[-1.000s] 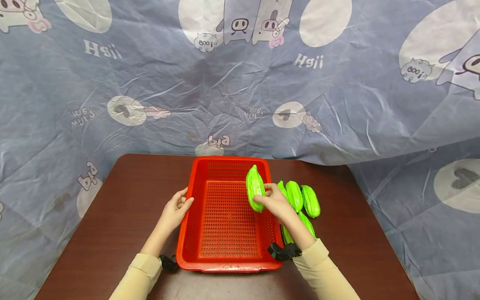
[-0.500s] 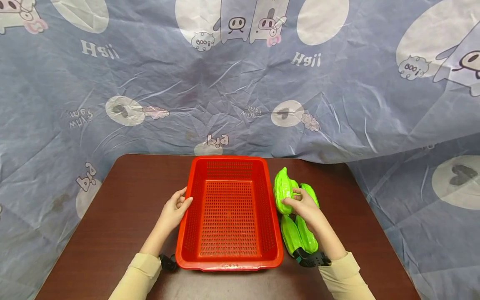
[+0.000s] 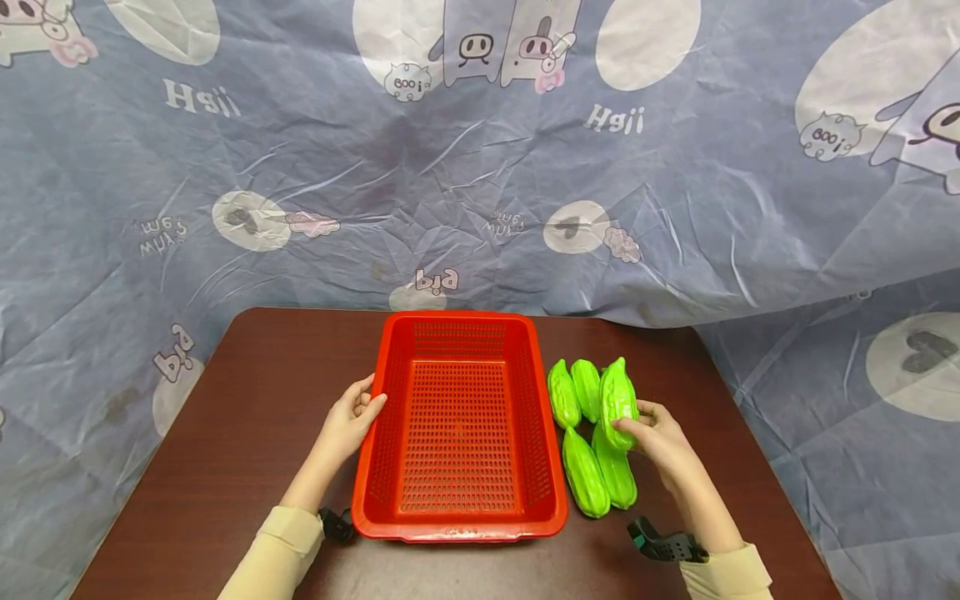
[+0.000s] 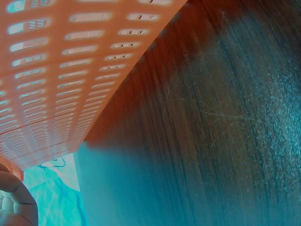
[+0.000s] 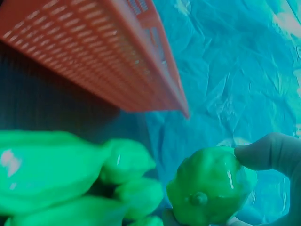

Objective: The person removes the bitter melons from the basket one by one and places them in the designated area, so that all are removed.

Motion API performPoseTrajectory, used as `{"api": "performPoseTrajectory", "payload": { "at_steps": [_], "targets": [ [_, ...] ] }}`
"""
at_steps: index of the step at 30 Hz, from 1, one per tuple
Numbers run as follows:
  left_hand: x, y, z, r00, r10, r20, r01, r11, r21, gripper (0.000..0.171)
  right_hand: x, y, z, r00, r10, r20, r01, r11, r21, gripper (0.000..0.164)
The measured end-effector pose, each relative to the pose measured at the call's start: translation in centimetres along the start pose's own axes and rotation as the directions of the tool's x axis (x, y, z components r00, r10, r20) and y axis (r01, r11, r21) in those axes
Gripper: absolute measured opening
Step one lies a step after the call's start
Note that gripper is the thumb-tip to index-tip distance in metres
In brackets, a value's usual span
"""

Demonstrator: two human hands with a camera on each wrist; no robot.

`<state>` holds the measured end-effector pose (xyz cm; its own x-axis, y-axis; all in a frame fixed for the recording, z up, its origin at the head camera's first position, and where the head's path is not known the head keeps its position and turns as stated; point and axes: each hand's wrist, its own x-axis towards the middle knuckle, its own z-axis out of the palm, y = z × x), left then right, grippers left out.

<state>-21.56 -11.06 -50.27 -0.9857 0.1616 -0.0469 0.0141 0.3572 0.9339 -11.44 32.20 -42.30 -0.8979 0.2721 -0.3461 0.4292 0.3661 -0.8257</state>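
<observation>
My left hand [image 3: 356, 412] grips the left rim of a red perforated plastic basket [image 3: 459, 531], thumb on the rim and fingers at the outer side. In the left wrist view, curled fingers [image 4: 18, 200] show beside the basket's slotted wall [image 4: 66, 75]. To the basket's right, my right hand [image 3: 660, 433] pinches a shiny green bitter melon [image 3: 618, 400] between thumb and fingers. It is held tilted with its tip up, over the group of bitter melons on the table. The right wrist view shows that bitter melon [image 5: 209, 188] end-on, apart from the others.
Several more bitter melons lie in two rows right of the basket, among them one at the back [image 3: 564, 398] and one in front [image 3: 587, 477]. The dark brown table [image 3: 285, 375] backs onto a blue printed cloth [image 3: 450, 167].
My right hand has carried the bitter melon rightward, from over the basket's right side to the right end of the group. My left hand stays on the rim.
</observation>
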Motion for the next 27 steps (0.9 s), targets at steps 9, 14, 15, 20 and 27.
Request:
{"api": "performPoseTrajectory", "payload": {
  "at_steps": [9,14,15,20,27],
  "targets": [
    [-0.1,0.7,0.0,1.000,0.006,-0.001,-0.006,1.000,0.010,0.057,-0.7,3.4,-1.9,0.999,0.044,-0.014,-0.045,0.998,-0.049,0.076],
    [0.0,0.2,0.1,1.000,0.027,-0.010,-0.027,1.000,0.006,0.057,-1.0,5.0,-2.5,0.998,0.058,-0.037,-0.059,0.997,-0.045,0.077],
    [0.0,0.2,0.1,1.000,0.028,-0.010,-0.028,1.000,0.006,0.057,-1.0,5.2,-2.6,0.998,0.060,-0.037,-0.062,0.997,-0.047,0.077],
    [0.0,0.0,0.1,1.000,0.026,-0.007,-0.026,0.999,0.031,0.059,-1.2,6.5,-3.1,0.997,0.069,-0.030,-0.072,0.993,-0.095,0.080],
    [0.0,0.1,0.1,1.000,0.023,-0.010,-0.023,1.000,0.019,0.058,-1.1,8.2,-3.1,0.996,0.084,-0.012,-0.085,0.988,-0.126,0.079]
  ]
}}
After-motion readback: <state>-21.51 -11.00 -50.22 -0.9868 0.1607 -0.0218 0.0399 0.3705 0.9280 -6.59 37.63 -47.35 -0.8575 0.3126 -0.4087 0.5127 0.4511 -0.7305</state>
